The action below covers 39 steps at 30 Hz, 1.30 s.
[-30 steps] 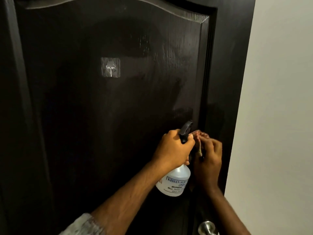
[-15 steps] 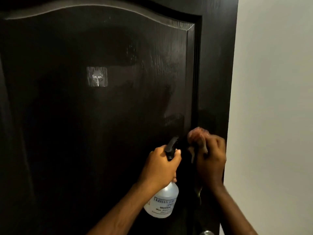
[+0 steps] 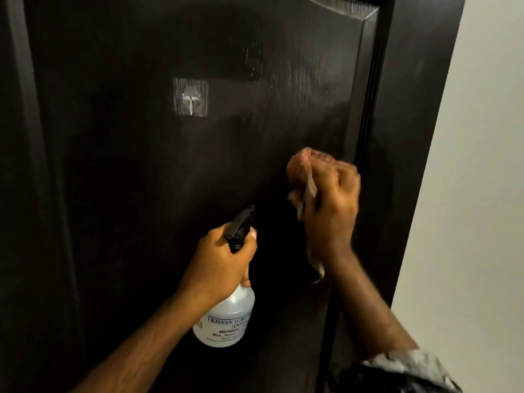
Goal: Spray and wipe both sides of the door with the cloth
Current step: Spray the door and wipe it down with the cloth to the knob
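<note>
A dark brown wooden door (image 3: 136, 171) with a raised panel fills most of the view. My right hand (image 3: 331, 211) grips a bunched pinkish cloth (image 3: 300, 171) and presses it on the panel near its right edge. Part of the cloth hangs below my wrist. My left hand (image 3: 221, 265) holds a clear spray bottle (image 3: 226, 321) with a black trigger head by its neck, lower and left of the cloth, nozzle pointing up at the door. Wet streaks shine on the upper right of the panel.
A clear adhesive hook (image 3: 191, 97) is stuck on the panel at upper middle. The door's right edge meets a pale wall (image 3: 467, 194) on the right. The door knob is out of view.
My right hand with the cloth has moved up and left from the door's right stile onto the panel. The left hand with the bottle has dropped lower. The view has shifted.
</note>
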Tool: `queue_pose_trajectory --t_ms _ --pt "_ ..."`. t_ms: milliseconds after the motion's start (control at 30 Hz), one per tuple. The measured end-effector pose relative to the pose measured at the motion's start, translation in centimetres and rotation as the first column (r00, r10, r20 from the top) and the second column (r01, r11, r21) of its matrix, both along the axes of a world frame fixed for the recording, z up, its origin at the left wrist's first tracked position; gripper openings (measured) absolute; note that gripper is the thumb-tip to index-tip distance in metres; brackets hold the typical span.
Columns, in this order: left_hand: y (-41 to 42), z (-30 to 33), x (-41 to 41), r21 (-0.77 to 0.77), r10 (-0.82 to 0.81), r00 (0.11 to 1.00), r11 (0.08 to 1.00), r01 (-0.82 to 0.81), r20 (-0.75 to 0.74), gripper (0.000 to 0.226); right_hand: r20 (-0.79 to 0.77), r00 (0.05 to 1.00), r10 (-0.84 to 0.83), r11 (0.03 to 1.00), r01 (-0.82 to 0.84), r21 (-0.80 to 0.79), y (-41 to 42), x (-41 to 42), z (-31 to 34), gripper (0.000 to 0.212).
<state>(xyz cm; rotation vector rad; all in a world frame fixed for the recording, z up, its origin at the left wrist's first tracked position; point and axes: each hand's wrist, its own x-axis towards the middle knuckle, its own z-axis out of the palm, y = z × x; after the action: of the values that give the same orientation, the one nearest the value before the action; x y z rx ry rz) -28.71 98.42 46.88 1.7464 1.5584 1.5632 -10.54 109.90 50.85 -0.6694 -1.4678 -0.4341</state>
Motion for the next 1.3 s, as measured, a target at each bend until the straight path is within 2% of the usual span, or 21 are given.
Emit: queue_pose_trajectory --t_ms 100,167,233,300,367,500,633,700,767,800,833,900,933,1000,1033,1067,1133,1167,1200,1233,1300 --pt "-0.5 -0.8 0.8 -0.014 -0.044 0.999 0.999 0.044 0.016 0.020 0.248 0.966 -0.070 0.998 0.064 0.029 0.6 0.8 -11.1 0.038" --pt "-0.9 -1.5 1.1 -0.030 -0.071 0.997 0.997 0.071 0.030 0.019 0.359 0.928 -0.096 0.995 0.094 0.021 1.0 1.8 -16.6 0.039" --pt "-1.1 -1.9 1.1 -0.049 -0.089 0.996 0.995 0.090 0.028 0.017 0.442 0.889 -0.120 0.993 0.107 0.054 1.1 2.8 -18.1 0.041" --pt "-1.3 -2.4 1.1 -0.062 -0.096 0.995 0.993 0.097 0.021 0.017 0.527 0.836 -0.151 0.988 0.105 0.115 1.1 3.8 -16.6 0.041" --pt "-1.3 -2.7 1.0 -0.065 -0.098 0.995 0.993 0.099 0.009 0.016 0.542 0.820 -0.184 0.979 0.105 0.173 1.2 4.4 -14.0 0.034" --pt "-1.3 -3.3 0.8 -0.067 -0.104 0.994 0.992 0.105 0.016 0.016 0.347 0.924 -0.160 0.984 0.123 0.128 1.1 6.0 -7.0 0.030" --pt "-0.9 -4.0 1.3 -0.079 -0.120 0.993 0.989 0.121 0.023 0.014 0.080 0.959 -0.273 0.962 0.270 0.052 1.1 8.3 0.0 0.036" --pt "-0.8 -4.5 1.7 -0.088 -0.123 0.992 0.988 0.126 0.038 0.014 -0.111 0.967 -0.227 0.974 0.225 -0.035 1.0 8.7 1.8 0.040" --pt "-0.7 -5.1 2.0 -0.098 -0.126 0.991 0.987 0.130 0.049 0.013 -0.221 0.967 -0.127 0.991 0.115 -0.067 0.8 8.3 2.0 0.052" --pt "-0.7 -5.4 2.1 -0.102 -0.127 0.991 0.986 0.132 0.048 0.013 -0.254 0.962 -0.104 0.993 0.085 -0.084 0.7 8.1 1.4 0.058" --pt "-0.6 -5.7 2.3 -0.104 -0.129 0.991 0.986 0.133 0.043 0.013 -0.284 0.954 -0.097 0.991 0.067 -0.115 0.6 8.0 0.5 0.055" --pt "-0.6 -6.1 2.4 -0.113 -0.128 0.991 0.985 0.132 0.040 0.013 -0.349 0.936 -0.049 0.987 -0.007 -0.158 0.3 7.5 -2.7 0.033" --pt "-0.5 -6.3 2.4 -0.121 -0.129 0.991 0.984 0.133 0.042 0.013 -0.332 0.943 -0.032 0.985 -0.027 -0.172 -0.1 7.3 -4.7 0.025" --pt "-0.4 -6.7 2.6 -0.133 -0.140 0.989 0.980 0.146 0.053 0.013 -0.350 0.937 0.010 0.963 -0.104 -0.250 -0.8 7.3 -9.1 0.019" --pt "-0.4 -6.8 2.6 -0.138 -0.146 0.988 0.979 0.153 0.059 0.013 -0.409 0.912 0.019 0.943 -0.152 -0.296 -0.4 7.7 -12.0 0.020" --pt "-0.4 -7.0 2.6 -0.141 -0.150 0.987 0.977 0.158 0.060 0.013 -0.484 0.874 0.045 0.903 -0.242 -0.354 -0.4 7.9 -14.7 0.025" --pt "-0.4 -7.5 2.7 -0.143 -0.155 0.986 0.976 0.162 0.054 0.014 -0.455 0.891 0.005 0.826 -0.260 -0.500 -0.8 8.1 -20.0 0.031" --pt "-0.4 -7.8 2.8 -0.148 -0.155 0.987 0.976 0.160 0.044 0.014 -0.459 0.886 0.064 0.794 -0.324 -0.515 -1.2 8.3 -22.5 0.028" --pt "-0.4 -8.2 3.0 -0.156 -0.155 0.987 0.975 0.158 0.031 0.014 -0.491 0.870 0.046 0.756 -0.352 -0.552 -2.1 8.3 -24.1 0.022" --pt "-0.5 -8.6 3.1 -0.166 -0.155 0.988 0.974 0.157 0.021 0.014 -0.472 0.882 0.008 0.720 -0.332 -0.609 -2.9 8.4 -25.2 0.018" --pt "-0.7 -9.4 3.4 -0.189 -0.155 0.988 0.970 0.154 0.008 0.013 -0.447 0.894 0.047 0.678 -0.357 -0.643 -3.4 8.7 -27.3 0.017"
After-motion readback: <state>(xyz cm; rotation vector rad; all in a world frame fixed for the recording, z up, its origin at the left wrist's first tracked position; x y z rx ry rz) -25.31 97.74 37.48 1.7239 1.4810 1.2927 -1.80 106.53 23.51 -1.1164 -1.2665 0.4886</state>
